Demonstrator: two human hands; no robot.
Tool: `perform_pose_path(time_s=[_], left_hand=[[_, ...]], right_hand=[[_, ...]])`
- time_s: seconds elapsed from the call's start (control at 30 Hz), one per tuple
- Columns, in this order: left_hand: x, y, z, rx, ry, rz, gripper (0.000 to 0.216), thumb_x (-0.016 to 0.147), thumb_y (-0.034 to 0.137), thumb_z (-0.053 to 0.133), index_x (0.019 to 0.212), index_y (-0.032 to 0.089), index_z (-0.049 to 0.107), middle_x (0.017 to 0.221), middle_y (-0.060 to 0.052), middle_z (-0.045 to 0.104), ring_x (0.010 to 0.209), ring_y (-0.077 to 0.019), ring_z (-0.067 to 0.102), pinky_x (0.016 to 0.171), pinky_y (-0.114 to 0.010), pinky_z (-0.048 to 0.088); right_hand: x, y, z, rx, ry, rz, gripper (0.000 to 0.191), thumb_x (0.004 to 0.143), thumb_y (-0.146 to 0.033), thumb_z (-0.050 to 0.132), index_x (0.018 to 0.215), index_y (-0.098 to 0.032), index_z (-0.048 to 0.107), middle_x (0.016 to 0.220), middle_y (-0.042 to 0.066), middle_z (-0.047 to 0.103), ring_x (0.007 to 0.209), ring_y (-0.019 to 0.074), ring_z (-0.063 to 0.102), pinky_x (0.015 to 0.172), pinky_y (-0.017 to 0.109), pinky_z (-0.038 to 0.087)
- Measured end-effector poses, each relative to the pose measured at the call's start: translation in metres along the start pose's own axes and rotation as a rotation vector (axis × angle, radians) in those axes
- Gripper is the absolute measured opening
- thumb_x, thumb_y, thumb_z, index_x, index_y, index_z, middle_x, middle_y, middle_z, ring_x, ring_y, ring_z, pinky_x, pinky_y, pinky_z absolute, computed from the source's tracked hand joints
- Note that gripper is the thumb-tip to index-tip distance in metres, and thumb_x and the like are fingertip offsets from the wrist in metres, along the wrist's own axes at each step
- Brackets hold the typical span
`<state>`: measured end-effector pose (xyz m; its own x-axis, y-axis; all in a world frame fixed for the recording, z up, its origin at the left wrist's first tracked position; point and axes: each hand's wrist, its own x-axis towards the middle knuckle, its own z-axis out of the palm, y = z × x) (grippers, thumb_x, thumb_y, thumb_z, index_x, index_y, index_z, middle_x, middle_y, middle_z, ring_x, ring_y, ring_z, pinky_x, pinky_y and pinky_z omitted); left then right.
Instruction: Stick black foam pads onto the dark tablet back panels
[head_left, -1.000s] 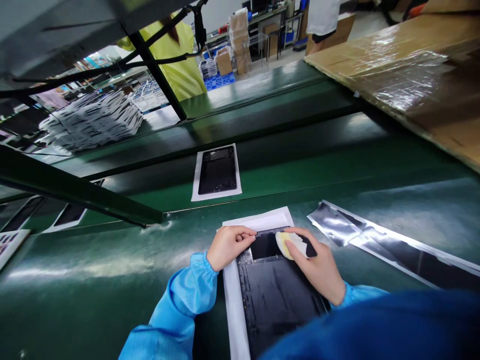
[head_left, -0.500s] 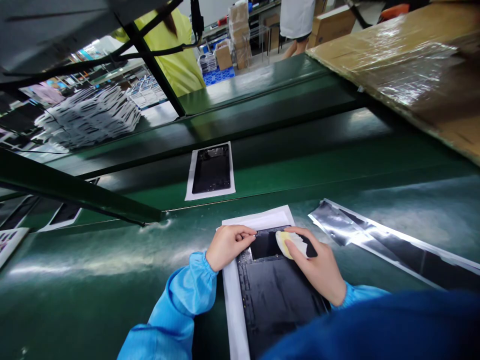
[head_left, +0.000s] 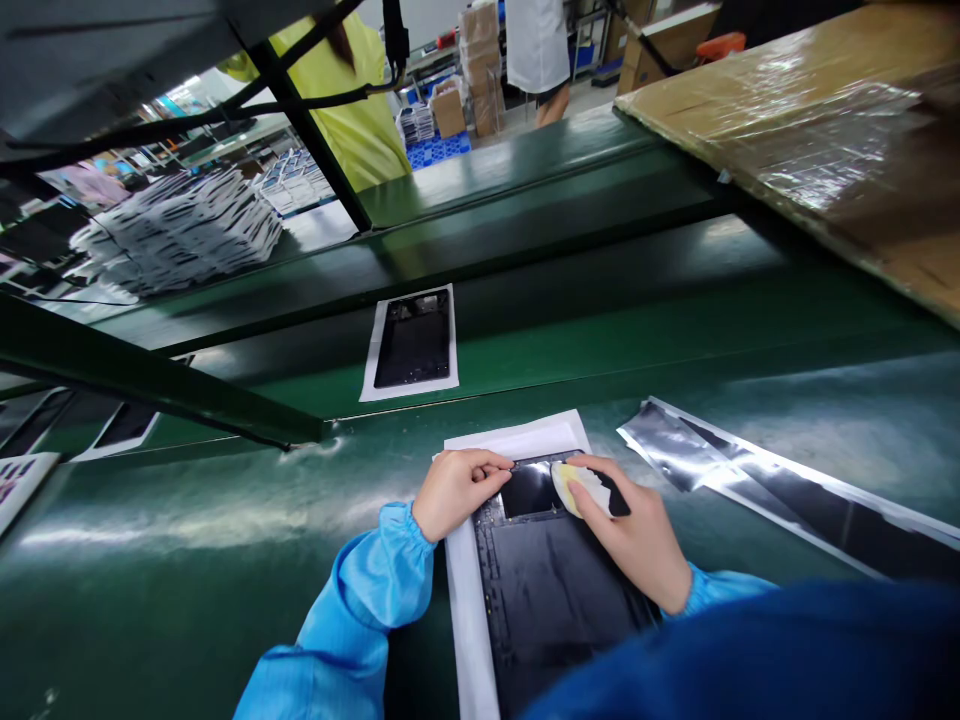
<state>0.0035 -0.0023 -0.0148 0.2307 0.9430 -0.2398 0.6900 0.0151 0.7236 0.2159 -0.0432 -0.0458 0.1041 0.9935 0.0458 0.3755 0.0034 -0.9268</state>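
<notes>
Right hand [head_left: 637, 540] presses pale pad [head_left: 579, 485] on black panel [head_left: 555, 590], wiping barely advanced. Left hand [head_left: 457, 490] curled, pinching its far-left edge. Belt panel [head_left: 412, 340] drifted left.

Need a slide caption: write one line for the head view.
Left hand steadies a dark panel on a white sheet while the right hand holds a pale cloth against its top.
</notes>
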Motion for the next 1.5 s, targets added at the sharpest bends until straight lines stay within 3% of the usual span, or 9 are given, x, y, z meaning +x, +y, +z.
perform_pose_path(time_s=[0.23,0.4,0.8,0.93,1.07,1.17,1.23,1.37,1.5], left_hand=[[-0.003,0.006,-0.004,0.156,-0.018,0.057,0.020,0.080,0.026,0.064,0.098,0.025,0.074,0.074,0.005,0.070,0.060,-0.0103,0.057,0.065,-0.020,0.044],[-0.006,0.009,-0.003,0.264,-0.023,0.090,0.021,0.081,0.025,0.066,0.101,0.026,0.072,0.080,0.005,0.070,0.066,-0.0107,0.060,0.067,-0.021,0.043],[-0.009,0.009,0.000,0.404,-0.018,0.113,0.020,0.086,0.028,0.063,0.105,0.030,0.067,0.082,0.007,0.070,0.070,-0.0117,0.063,0.068,-0.022,0.045],[-0.013,0.011,0.004,0.631,0.025,0.232,0.027,0.089,0.031,0.060,0.115,0.028,0.061,0.089,0.003,0.070,0.084,-0.0164,0.064,0.070,-0.025,0.048],[-0.019,0.011,0.004,0.842,0.131,0.311,0.034,0.089,0.032,0.059,0.121,0.022,0.057,0.091,-0.004,0.067,0.085,-0.0218,0.062,0.062,-0.029,0.050],[-0.026,0.004,0.007,0.857,0.134,0.438,0.019,0.091,0.022,0.055,0.108,0.022,0.063,0.094,-0.003,0.068,0.085,-0.0211,0.063,0.064,-0.030,0.052],[-0.032,-0.003,0.010,0.845,0.116,0.537,0.022,0.092,0.019,0.051,0.109,0.022,0.064,0.105,-0.003,0.069,0.094,-0.0216,0.063,0.071,-0.032,0.053],[-0.041,-0.015,0.015,0.823,0.157,0.572,0.033,0.096,0.027,0.045,0.125,0.019,0.058,0.124,-0.007,0.065,0.111,-0.0258,0.059,0.083,-0.037,0.052],[-0.048,-0.022,0.006,0.768,0.109,0.612,0.031,0.093,0.036,0.050,0.120,0.027,0.061,0.126,-0.003,0.064,0.115,-0.0254,0.058,0.086,-0.039,0.052]], right_hand=[[-0.001,-0.003,0.000,-0.052,0.002,-0.071,0.018,0.078,-0.037,0.059,0.093,-0.031,0.066,0.084,-0.004,0.073,0.036,0.0098,0.050,0.050,0.024,0.047],[-0.001,-0.005,-0.001,-0.071,0.011,-0.088,0.017,0.078,-0.036,0.059,0.093,-0.030,0.066,0.083,-0.004,0.073,0.028,0.0073,0.038,0.045,0.025,0.045],[0.000,0.000,0.000,-0.146,-0.023,-0.176,0.019,0.085,-0.035,0.052,0.096,-0.024,0.062,0.079,-0.002,0.073,0.039,0.0115,0.056,0.045,0.024,0.047],[0.000,-0.001,-0.001,-0.172,-0.031,-0.173,0.020,0.086,-0.037,0.050,0.098,-0.024,0.061,0.078,-0.002,0.073,0.040,0.0124,0.057,0.047,0.025,0.048],[0.000,-0.001,-0.001,-0.192,-0.046,-0.164,0.022,0.087,-0.038,0.047,0.099,-0.024,0.060,0.082,-0.001,0.073,0.039,0.0131,0.057,0.051,0.027,0.051],[-0.001,-0.002,-0.001,-0.201,-0.049,-0.161,0.023,0.087,-0.039,0.046,0.099,-0.024,0.060,0.083,0.000,0.073,0.038,0.0134,0.056,0.051,0.027,0.051],[-0.001,-0.003,0.000,-0.207,-0.047,-0.161,0.024,0.087,-0.039,0.045,0.099,-0.024,0.060,0.084,0.001,0.074,0.039,0.0140,0.057,0.052,0.027,0.051],[0.000,-0.004,0.001,-0.229,-0.049,-0.162,0.025,0.087,-0.039,0.043,0.099,-0.025,0.059,0.086,0.001,0.074,0.038,0.0143,0.056,0.052,0.028,0.051],[0.001,-0.005,-0.003,-0.278,-0.059,-0.170,0.027,0.088,-0.039,0.041,0.101,-0.024,0.058,0.084,0.001,0.074,0.031,0.0139,0.050,0.047,0.028,0.048]])
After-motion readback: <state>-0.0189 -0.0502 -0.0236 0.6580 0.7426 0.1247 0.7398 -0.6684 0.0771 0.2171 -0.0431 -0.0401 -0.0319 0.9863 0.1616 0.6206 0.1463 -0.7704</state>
